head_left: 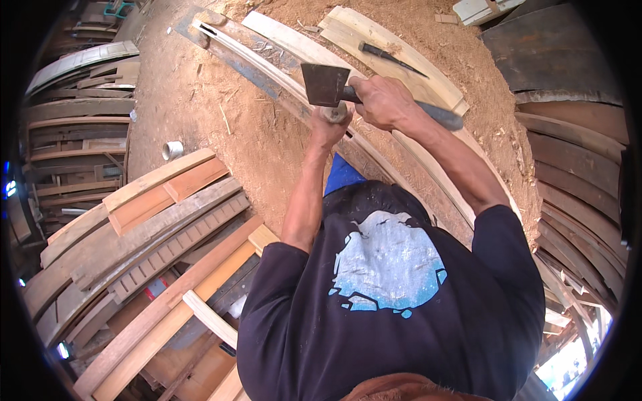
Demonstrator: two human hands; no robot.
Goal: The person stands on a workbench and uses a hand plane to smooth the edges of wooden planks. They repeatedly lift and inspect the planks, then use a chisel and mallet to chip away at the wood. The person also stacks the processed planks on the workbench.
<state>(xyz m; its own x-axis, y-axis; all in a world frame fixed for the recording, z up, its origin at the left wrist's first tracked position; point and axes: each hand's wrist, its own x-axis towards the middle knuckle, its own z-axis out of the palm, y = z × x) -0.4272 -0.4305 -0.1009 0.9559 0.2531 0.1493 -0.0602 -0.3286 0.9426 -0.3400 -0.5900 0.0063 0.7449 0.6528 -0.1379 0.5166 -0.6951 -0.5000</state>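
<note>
My right hand (384, 101) is closed round the dark handle of a hatchet (326, 85), whose broad metal head sits just above my left hand. My left hand (331, 130) grips a round wooden tool handle (334, 111); its lower end is hidden by the hand. Both hands are over a long wooden beam (267, 70) that runs from far left toward my body. A dark slot shows in the beam's far end, and a dark gap shows beside my left hand.
Pale planks (361, 37) lie beyond the beam, with a dark tapering tool (393, 59) on them. Shavings and sawdust (194, 87) cover the ground. Stacked timber (154, 234) stands at left, more boards (575, 160) at right. A white cylinder (172, 150) lies near the left stack.
</note>
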